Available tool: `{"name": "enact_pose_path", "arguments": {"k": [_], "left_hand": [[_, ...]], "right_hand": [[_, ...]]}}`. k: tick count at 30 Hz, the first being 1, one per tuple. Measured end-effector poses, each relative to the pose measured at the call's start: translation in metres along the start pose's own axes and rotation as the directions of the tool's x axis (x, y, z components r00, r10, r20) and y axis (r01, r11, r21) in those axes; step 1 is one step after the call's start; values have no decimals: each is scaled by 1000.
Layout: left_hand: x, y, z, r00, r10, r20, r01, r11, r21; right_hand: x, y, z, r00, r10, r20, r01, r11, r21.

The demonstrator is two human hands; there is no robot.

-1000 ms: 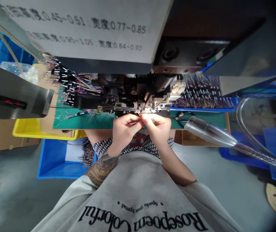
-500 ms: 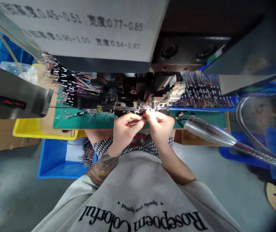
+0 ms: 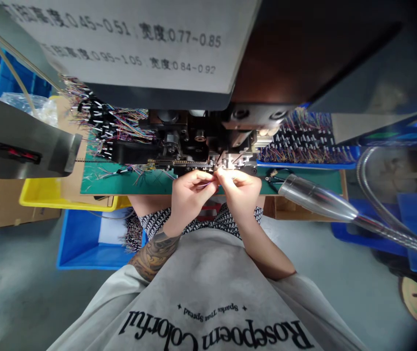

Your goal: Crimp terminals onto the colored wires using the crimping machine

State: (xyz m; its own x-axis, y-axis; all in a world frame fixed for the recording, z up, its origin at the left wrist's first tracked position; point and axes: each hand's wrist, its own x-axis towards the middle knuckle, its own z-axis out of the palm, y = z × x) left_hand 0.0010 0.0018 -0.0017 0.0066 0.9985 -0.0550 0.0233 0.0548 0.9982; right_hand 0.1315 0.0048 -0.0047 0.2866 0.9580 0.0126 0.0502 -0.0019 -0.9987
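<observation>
If your right hand [image 3: 243,189] drifts forward, the machine [image 3: 200,139] just beyond could pinch its fingertips, which sit close together with their grip indiscernible, while your left hand [image 3: 190,191] pinches the wire [image 3: 204,185], thin and purplish, between its thumb and forefinger.

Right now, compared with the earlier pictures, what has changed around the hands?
The dark two-screw machine block has come down. The right hand is slightly farther right than one second ago; no new grasp or release is visible. The left hand with its thin purple wire, the silver gooseneck fixture and the wire bundles in the blue tray stayed put.
</observation>
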Motion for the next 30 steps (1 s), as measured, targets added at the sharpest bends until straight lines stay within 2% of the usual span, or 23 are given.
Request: {"name": "enact_pose_path", "arguments": {"k": [8, 17, 22, 30], "left_hand": [[-3, 1, -4, 998, -49, 33, 51, 998, -44], [-16, 13, -8, 981, -126, 151, 147, 979, -143], [-24, 22, -10, 971, -110, 212, 139, 982, -126], [-28, 29, -12, 970, -100, 222, 123, 988, -92]], "right_hand": [[-2, -5, -10, 991, 84, 109, -86, 996, 18], [-7, -13, -19, 991, 77, 108, -82, 996, 41], [-11, -18, -21, 991, 68, 111, -75, 995, 61], [-15, -18, -25, 988, 42, 147, -58, 993, 106]]}}
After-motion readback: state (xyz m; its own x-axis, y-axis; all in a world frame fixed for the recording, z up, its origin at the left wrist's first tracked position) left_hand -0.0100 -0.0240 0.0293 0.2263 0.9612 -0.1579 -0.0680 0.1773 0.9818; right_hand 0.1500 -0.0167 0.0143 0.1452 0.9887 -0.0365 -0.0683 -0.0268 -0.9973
